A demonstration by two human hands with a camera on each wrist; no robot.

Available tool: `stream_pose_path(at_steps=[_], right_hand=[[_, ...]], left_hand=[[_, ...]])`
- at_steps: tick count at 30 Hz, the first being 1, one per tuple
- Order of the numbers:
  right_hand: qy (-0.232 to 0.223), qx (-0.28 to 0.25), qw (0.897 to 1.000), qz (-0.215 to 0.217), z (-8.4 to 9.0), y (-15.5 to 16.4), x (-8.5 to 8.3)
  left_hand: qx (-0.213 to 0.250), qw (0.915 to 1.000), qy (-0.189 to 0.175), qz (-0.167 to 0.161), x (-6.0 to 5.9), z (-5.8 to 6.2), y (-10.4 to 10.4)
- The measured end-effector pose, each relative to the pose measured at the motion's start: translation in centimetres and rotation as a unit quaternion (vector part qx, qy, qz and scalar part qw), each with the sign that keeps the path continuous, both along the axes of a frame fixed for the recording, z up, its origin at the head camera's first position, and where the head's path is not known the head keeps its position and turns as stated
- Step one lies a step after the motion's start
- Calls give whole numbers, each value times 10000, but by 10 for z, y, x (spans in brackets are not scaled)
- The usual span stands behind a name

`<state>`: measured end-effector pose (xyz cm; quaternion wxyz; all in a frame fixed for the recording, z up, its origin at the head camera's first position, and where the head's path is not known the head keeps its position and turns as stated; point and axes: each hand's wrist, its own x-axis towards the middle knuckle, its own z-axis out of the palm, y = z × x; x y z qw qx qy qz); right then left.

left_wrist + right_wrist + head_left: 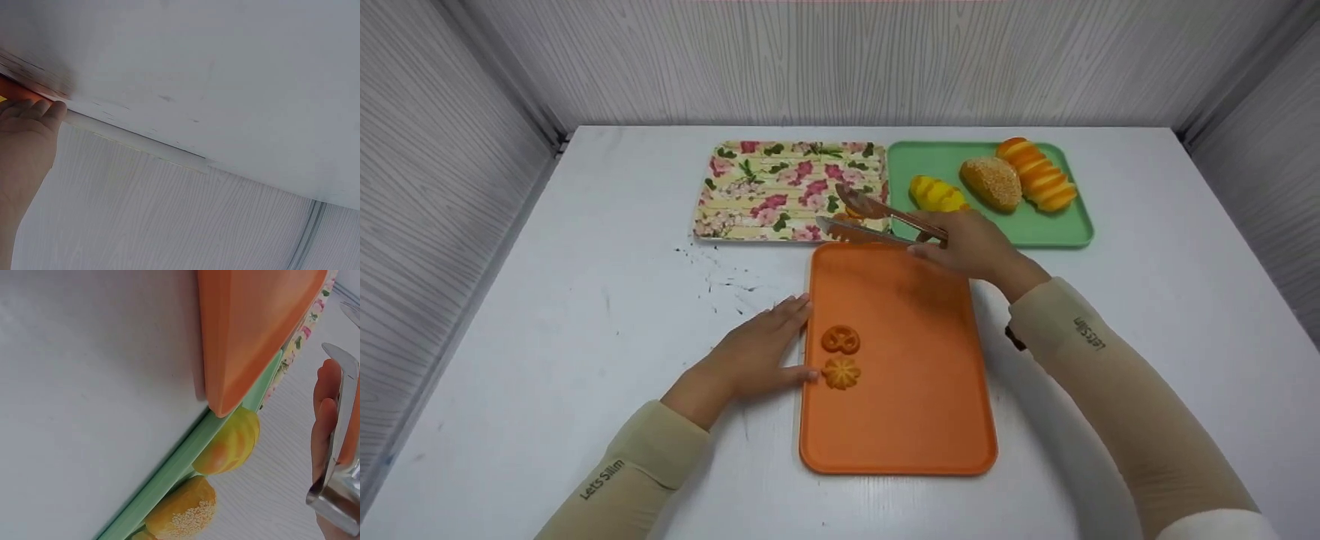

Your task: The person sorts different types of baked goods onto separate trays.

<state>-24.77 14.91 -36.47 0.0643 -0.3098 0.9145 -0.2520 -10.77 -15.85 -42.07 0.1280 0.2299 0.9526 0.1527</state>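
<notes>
My right hand (966, 244) grips metal tongs (871, 216) above the far edge of the orange tray (915, 420). The tongs' tips hover over the near right corner of the floral tray (750, 199), and a small orange piece shows between them. Two small orange pastries, one pretzel-shaped (840, 340) and one flower-shaped (841, 373), lie on the orange tray's left side. My left hand (765, 351) lies flat on the table, fingers straight against that tray's left rim. The right wrist view shows fingers (323, 422) curled on the tongs (340, 455).
A green tray (1039, 234) at the back right holds a yellow bun (936, 193), a sesame bun (991, 183) and a striped orange loaf (1037, 174). Dark crumbs speckle the white table (585, 300) left of the orange tray. Walls enclose the table on three sides.
</notes>
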Motion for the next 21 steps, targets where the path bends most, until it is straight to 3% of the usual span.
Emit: stream_pose_path(at_steps=[7,21], right_hand=[[198,76,9993,320,1,6,12],[7,-19,9966,825,-3,16,38]], left_hand=[[-62,10000,-10,46,0,0,1],[-31,10000,41,-10,0,1,0]])
